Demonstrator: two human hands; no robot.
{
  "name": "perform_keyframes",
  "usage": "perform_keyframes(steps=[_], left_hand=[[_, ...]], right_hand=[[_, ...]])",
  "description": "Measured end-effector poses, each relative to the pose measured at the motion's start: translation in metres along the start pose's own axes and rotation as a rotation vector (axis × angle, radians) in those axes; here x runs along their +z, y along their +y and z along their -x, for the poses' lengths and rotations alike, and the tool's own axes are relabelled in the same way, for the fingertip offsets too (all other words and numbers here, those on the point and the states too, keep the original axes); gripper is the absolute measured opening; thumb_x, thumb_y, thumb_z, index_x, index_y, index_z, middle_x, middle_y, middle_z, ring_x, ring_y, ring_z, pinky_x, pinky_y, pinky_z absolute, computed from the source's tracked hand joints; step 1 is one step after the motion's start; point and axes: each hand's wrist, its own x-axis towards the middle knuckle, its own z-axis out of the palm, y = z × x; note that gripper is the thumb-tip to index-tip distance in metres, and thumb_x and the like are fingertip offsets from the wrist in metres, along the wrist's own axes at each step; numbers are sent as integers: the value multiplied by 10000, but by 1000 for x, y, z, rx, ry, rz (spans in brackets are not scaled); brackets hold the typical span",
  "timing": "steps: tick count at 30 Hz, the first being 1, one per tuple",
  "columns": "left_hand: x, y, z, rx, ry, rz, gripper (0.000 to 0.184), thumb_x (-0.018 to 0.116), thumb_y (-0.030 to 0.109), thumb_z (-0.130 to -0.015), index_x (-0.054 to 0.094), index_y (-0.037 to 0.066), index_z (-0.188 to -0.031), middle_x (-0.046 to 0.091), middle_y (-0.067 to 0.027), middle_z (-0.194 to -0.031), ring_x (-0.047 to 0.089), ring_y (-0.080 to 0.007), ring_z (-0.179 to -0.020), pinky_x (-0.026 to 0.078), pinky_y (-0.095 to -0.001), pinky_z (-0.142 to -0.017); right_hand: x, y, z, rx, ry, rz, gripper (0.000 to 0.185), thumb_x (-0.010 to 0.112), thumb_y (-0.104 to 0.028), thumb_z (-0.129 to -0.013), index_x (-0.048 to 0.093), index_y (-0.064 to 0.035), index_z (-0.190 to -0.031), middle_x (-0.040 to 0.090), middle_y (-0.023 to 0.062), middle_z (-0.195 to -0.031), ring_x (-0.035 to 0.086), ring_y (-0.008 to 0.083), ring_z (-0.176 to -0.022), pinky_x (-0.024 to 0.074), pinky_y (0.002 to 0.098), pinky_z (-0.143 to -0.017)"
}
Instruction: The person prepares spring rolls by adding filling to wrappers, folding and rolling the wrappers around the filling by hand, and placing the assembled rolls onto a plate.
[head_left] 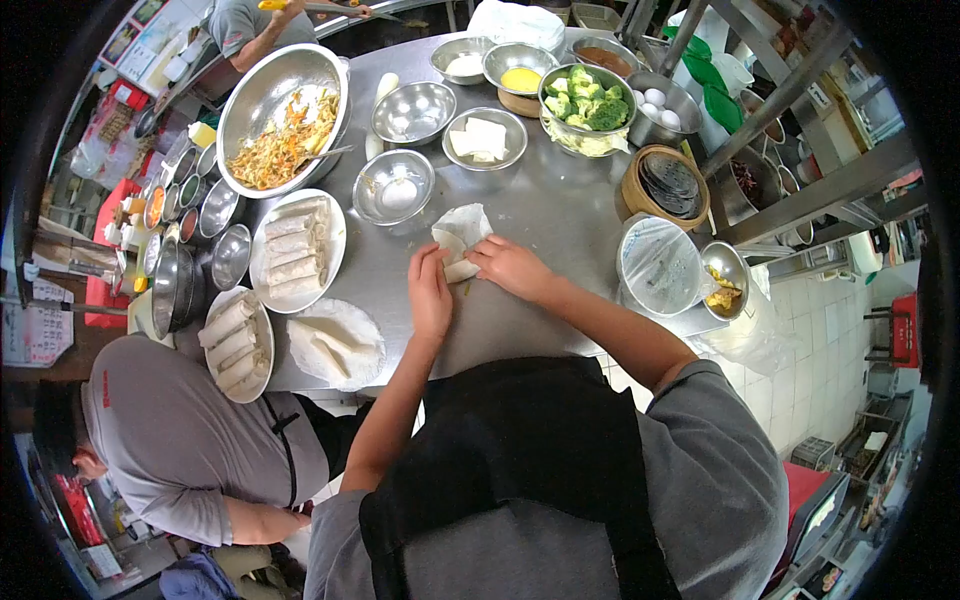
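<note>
On the steel table in front of me lies a pale thin wrapper (pixel 463 230), partly rolled at its near end. My left hand (pixel 430 290) presses the left end of the roll, its fingers bent together. My right hand (pixel 508 265) holds the right end the same way. Left of my hands, white rolls (pixel 296 250) fill an oval plate (pixel 340 238), and more rolls (pixel 233 345) lie on a second plate (pixel 267 375). A stack of wrappers (pixel 365 345) rests near the table's front edge. Beyond my hands stands an empty steel bowl (pixel 393 187).
A large bowl of shredded filling (pixel 285 140) stands at the back left. Broccoli (pixel 590 100), eggs (pixel 655 105) and a bamboo steamer (pixel 640 190) are at the right. A co-worker (pixel 180 430) bends at the left; another person (pixel 255 30) is farther back. Metal shelving (pixel 790 90) borders the right side.
</note>
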Motion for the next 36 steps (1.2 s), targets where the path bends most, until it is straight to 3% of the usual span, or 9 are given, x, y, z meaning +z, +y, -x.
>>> perform_keyframes(steps=[2,6,14,17,20,24,27,33,36], left_hand=[[-5,8,14,137,33,-179,359,594,-9,-889,632,75,-1236,599,-140,-1306,594,-322,-1169,471,-415,-981],[28,31,29,335,-54,-197,364,622,18,-864,633,32,-1228,607,-129,-1290,594,-304,-1181,472,-412,-992],[30,13,21,316,-78,-331,445,629,115,-881,592,81,-1324,590,-87,-1341,579,-269,-1211,470,-393,-1011],[29,12,17,341,-96,-376,441,600,125,-885,593,90,-1325,591,-68,-1347,575,-260,-1204,472,-383,-995],[30,11,14,351,-114,-406,439,586,128,-878,597,91,-1316,594,-56,-1345,579,-251,-1181,477,-372,-969],[30,9,11,361,-128,-418,441,579,128,-874,593,89,-1312,601,-49,-1331,583,-242,-1162,482,-367,-950],[28,9,8,395,-87,-431,408,647,136,-876,628,93,-1281,648,-57,-1261,615,-252,-1114,504,-382,-906],[26,9,9,374,-101,-435,392,642,136,-879,632,88,-1269,651,-59,-1257,617,-260,-1102,508,-385,-896],[26,9,8,381,-79,-433,386,630,127,-880,634,88,-1264,649,-60,-1258,617,-261,-1099,506,-386,-895]], right_hand=[[0,0,-3,6,-15,-20,359,718,-135,-784,661,-40,-1125,633,84,-1084,575,278,-1042,498,361,-930],[-4,17,11,-29,-34,29,289,689,-140,-812,671,-35,-1080,632,85,-1079,576,277,-1051,499,364,-927],[-6,18,1,97,-80,-218,312,673,-136,-845,653,-16,-1133,630,137,-1110,569,323,-1112,478,386,-962],[-6,27,1,69,-35,-399,352,659,-77,-857,642,-34,-1206,631,161,-1142,585,348,-1105,480,393,-964],[-20,36,-4,234,-119,-732,369,626,-17,-874,646,-66,-1239,631,175,-1167,601,357,-1089,481,405,-966],[-32,62,-25,145,-85,-396,313,600,1,-879,683,-74,-1172,637,140,-1167,590,346,-1108,481,390,-970],[-30,65,-34,102,-77,-232,314,620,18,-834,705,-79,-1120,653,132,-1080,592,333,-1086,478,407,-970],[-24,72,-54,95,-256,-191,119,666,-79,-808,714,-94,-916,638,97,-958,590,315,-1019,485,410,-874],[-24,65,-61,23,-297,-205,78,633,-129,-850,687,-90,-891,630,78,-962,587,301,-1011,477,395,-886]])
